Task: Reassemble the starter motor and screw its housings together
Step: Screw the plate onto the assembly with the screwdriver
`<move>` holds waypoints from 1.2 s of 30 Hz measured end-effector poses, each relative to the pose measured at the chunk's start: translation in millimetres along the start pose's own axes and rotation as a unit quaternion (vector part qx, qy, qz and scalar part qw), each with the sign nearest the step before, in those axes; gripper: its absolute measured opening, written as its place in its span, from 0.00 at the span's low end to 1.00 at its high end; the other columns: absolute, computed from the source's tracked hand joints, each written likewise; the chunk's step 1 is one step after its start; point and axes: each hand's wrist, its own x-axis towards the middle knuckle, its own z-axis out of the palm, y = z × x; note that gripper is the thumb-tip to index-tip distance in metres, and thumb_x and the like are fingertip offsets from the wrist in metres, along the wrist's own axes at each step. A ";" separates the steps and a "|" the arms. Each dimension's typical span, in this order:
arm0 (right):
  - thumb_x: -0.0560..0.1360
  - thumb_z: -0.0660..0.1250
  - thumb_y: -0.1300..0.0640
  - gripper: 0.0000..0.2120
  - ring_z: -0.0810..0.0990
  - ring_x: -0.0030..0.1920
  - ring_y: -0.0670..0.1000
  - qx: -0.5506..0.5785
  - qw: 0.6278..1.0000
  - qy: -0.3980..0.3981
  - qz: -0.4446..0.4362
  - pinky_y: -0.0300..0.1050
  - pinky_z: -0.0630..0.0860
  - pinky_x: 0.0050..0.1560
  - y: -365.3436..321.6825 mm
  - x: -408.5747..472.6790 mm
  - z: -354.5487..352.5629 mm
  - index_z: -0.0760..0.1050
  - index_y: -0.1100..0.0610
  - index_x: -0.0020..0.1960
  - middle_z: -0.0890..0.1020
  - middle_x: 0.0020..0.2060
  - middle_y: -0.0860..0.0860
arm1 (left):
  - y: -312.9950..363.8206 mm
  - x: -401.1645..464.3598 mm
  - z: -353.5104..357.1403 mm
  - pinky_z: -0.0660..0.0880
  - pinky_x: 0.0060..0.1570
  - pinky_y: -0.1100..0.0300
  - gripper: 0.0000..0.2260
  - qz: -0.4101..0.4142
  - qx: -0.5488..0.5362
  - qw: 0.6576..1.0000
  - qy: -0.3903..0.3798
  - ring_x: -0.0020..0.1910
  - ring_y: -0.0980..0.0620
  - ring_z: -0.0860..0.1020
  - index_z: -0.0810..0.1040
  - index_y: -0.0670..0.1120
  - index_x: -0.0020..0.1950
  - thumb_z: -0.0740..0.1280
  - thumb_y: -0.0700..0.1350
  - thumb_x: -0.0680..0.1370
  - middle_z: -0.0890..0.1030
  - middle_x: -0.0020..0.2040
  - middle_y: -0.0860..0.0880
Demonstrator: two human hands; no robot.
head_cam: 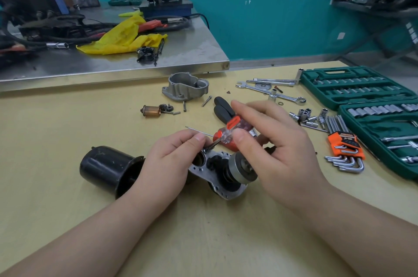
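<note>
Right hand point(269, 138): I hold the screwdriver point(230, 130) by its clear orange handle, thumb and fingers pinched round it; its shaft slants down toward 8 o'clock.
Left hand point(174, 159): fingertips pinched at the screwdriver's tip over the plate's top corner; I judge a screw sits there, too small to tell.
Key relation: the tip meets the silver housing plate point(210, 170) at its 11 o'clock corner, just beside my left fingertips; the left hand is nearer the hole, the right only drives.
Starter motor: the plate with its drive gear point(243, 168) lies on the desk point(67, 122) between my hands; long axis runs from 9 to 3 o'clock.
Black motor can point(108, 169): one, at 9 o'clock of the left hand, open mouth facing the plate, not yet closed up.
Nose housing point(185, 86): one, well apart at 12 o'clock.
Loose bolts point(206, 101): I count two long ones near that housing.
Copper plunger point(151, 111): one, with small gears just beside it.
Pliers point(222, 107): one pair, behind the right hand.
Socket set point(362, 88): one green case at 2 o'clock.
Hex keys point(343, 150): one orange-holdered bunch at 3 o'clock.
</note>
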 end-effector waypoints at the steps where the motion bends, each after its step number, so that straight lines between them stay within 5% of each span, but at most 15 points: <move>1: 0.81 0.68 0.55 0.20 0.81 0.59 0.44 -0.002 1.000 -0.003 -0.004 0.36 0.78 0.46 1.7 0.1 -0.3 0.79 0.52 0.73 0.81 0.57 0.40 | 0.3 0.1 0.0 0.79 0.52 0.40 0.19 0.000 0.002 1.000 0.000 0.48 0.43 0.84 0.86 0.49 0.48 0.64 0.62 0.76 0.86 0.44 0.47; 7: 0.79 0.73 0.54 0.16 0.82 0.53 0.50 0.021 1.000 0.009 -0.013 0.42 0.78 0.46 3.1 -0.2 0.2 0.82 0.45 0.65 0.83 0.49 0.44 | 0.7 0.0 0.3 0.79 0.51 0.43 0.19 0.001 -0.002 1.000 0.008 0.45 0.47 0.83 0.86 0.49 0.47 0.65 0.62 0.76 0.85 0.43 0.47; 13: 0.80 0.70 0.59 0.18 0.81 0.59 0.44 0.026 0.999 -0.001 -0.026 0.34 0.77 0.49 1.7 -0.7 -0.3 0.80 0.49 0.69 0.83 0.56 0.42 | 2.4 -0.9 0.0 0.79 0.56 0.34 0.20 0.001 -0.001 1.000 0.004 0.50 0.37 0.84 0.86 0.48 0.48 0.64 0.62 0.76 0.86 0.45 0.44; 19: 0.76 0.75 0.52 0.15 0.82 0.49 0.50 0.045 0.999 0.013 -0.021 0.35 0.76 0.49 -0.5 -0.8 1.2 0.82 0.44 0.62 0.84 0.45 0.44 | 2.3 -1.4 1.4 0.76 0.49 0.51 0.13 -0.005 -0.013 1.000 0.007 0.44 0.53 0.82 0.86 0.52 0.43 0.65 0.55 0.79 0.85 0.41 0.52; 25: 0.80 0.69 0.58 0.18 0.81 0.63 0.49 0.019 1.000 0.000 -0.023 0.36 0.77 0.55 4.5 -1.0 0.1 0.81 0.52 0.70 0.83 0.58 0.43 | 3.8 -2.6 1.3 0.78 0.51 0.45 0.15 -0.011 -0.012 1.000 0.005 0.45 0.48 0.83 0.86 0.48 0.44 0.64 0.55 0.79 0.85 0.43 0.46; 31: 0.77 0.75 0.50 0.15 0.82 0.50 0.49 0.037 0.999 0.012 -0.006 0.36 0.75 0.49 1.3 0.7 0.8 0.83 0.44 0.63 0.81 0.46 0.43 | 4.0 -1.3 1.1 0.75 0.49 0.53 0.14 -0.008 -0.004 1.000 0.005 0.44 0.53 0.81 0.86 0.51 0.42 0.64 0.54 0.80 0.84 0.41 0.52; 34: 0.80 0.71 0.50 0.17 0.82 0.53 0.46 0.032 0.999 0.009 -0.014 0.32 0.74 0.52 0.8 -0.9 1.1 0.81 0.47 0.68 0.81 0.51 0.41 | 2.8 -1.3 0.8 0.77 0.50 0.51 0.14 -0.005 -0.003 1.000 0.003 0.45 0.51 0.83 0.86 0.50 0.44 0.64 0.54 0.80 0.85 0.42 0.50; 36: 0.82 0.68 0.55 0.18 0.82 0.57 0.48 0.040 0.999 -0.008 -0.011 0.38 0.78 0.54 2.1 -1.7 0.1 0.79 0.51 0.71 0.83 0.56 0.44 | 2.1 -1.6 0.5 0.79 0.50 0.47 0.15 -0.006 0.002 1.000 0.004 0.46 0.49 0.84 0.86 0.50 0.45 0.64 0.55 0.80 0.86 0.43 0.49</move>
